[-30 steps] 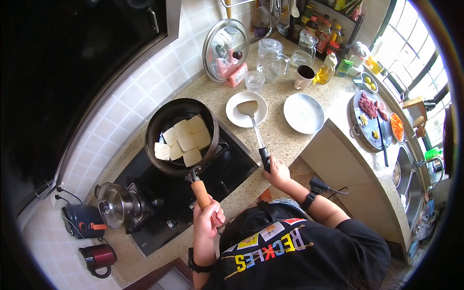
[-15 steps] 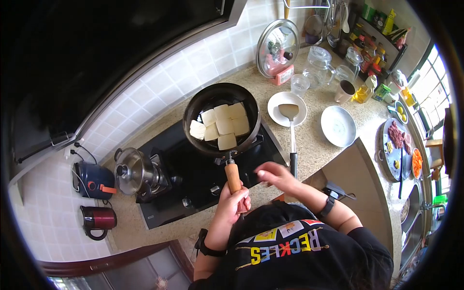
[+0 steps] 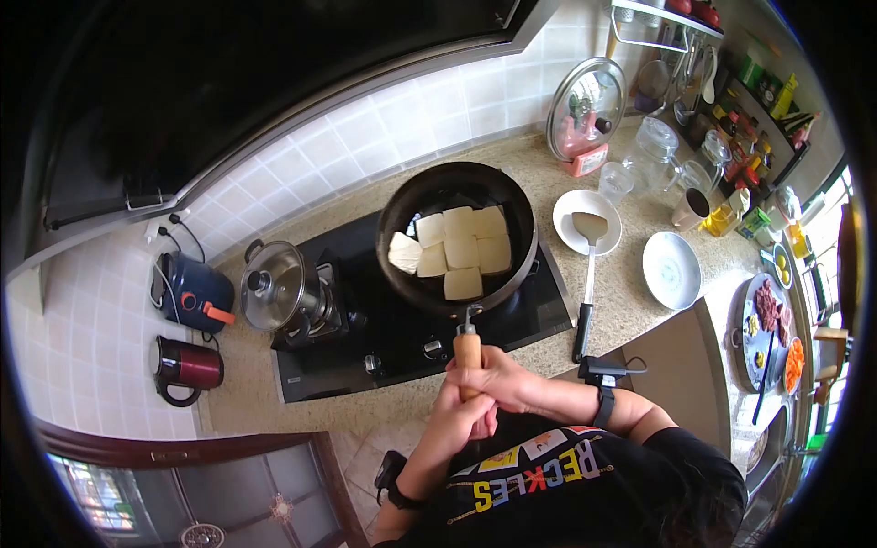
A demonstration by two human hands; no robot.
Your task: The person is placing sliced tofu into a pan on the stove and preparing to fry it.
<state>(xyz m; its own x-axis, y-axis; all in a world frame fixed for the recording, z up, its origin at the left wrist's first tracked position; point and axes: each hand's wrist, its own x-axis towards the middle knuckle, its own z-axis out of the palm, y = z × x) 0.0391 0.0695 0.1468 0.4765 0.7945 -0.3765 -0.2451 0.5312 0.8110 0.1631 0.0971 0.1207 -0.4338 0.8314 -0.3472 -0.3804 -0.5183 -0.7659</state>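
A round, dark metal pan (image 3: 403, 208) sits over the right part of the black glass stove (image 3: 402, 342), its smooth wooden handle (image 3: 467, 349) pointing toward the person. The right hand (image 3: 501, 376) wraps the handle in a closed grip, just beside and partly over the left hand (image 3: 459, 418), whose grip is also closed, around the handle's lower end. Inside the pan lie pale, flat slabs (image 3: 461, 251), mostly square-edged with smooth faces; the leftmost is whiter and rougher. To the pan's right, a metal spatula (image 3: 591, 274) rests its broad blade in a round white plate (image 3: 565, 216), its black grip end on the speckled stone bench (image 3: 539, 354). A shallow pale bowl (image 3: 671, 271) stands near it. Left of the pan is a shiny steel pot (image 3: 294, 297) under a domed glass lid (image 3: 271, 274) with a dark knob.
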